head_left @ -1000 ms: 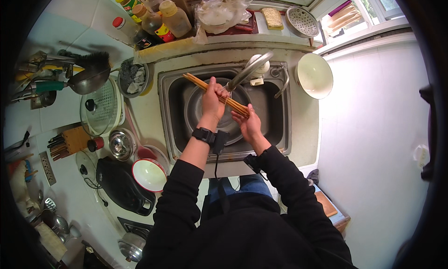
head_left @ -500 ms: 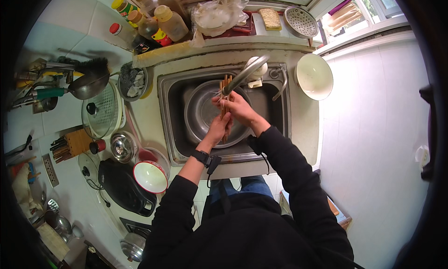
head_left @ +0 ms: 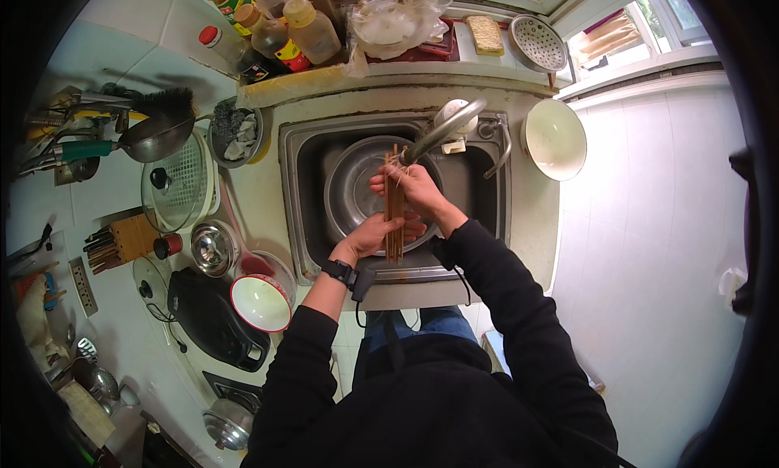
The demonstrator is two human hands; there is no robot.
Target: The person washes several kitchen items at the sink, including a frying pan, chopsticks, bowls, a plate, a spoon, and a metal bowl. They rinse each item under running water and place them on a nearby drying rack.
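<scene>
A bundle of brown wooden chopsticks [head_left: 394, 239] is held lengthwise between both hands under the faucet spout [head_left: 442, 131]. My right hand [head_left: 419, 190] closes round the upper part of the bundle, right by the spout tip, with thin pale streaks, perhaps water, over its fingers. Lower down, my left hand [head_left: 376, 230] grips the sticks from the left; its thumb lies across them and its fingertips show on the right side. Beneath both hands a round metal basin [head_left: 337, 194] rests in the steel sink [head_left: 483, 200].
Right of the sink stands a cream bowl [head_left: 555, 140]. To the left are a red-rimmed bowl [head_left: 260, 304], a shiny metal bowl [head_left: 214, 249], a glass lid [head_left: 174, 191] and a knife block [head_left: 132, 230]. Several bottles [head_left: 312, 32] and a sponge [head_left: 484, 35] line the back ledge.
My left hand has turned and opened out a little around the lower chopsticks, exposing more of them. The right hand stays near the spout. The whole view has shifted slightly.
</scene>
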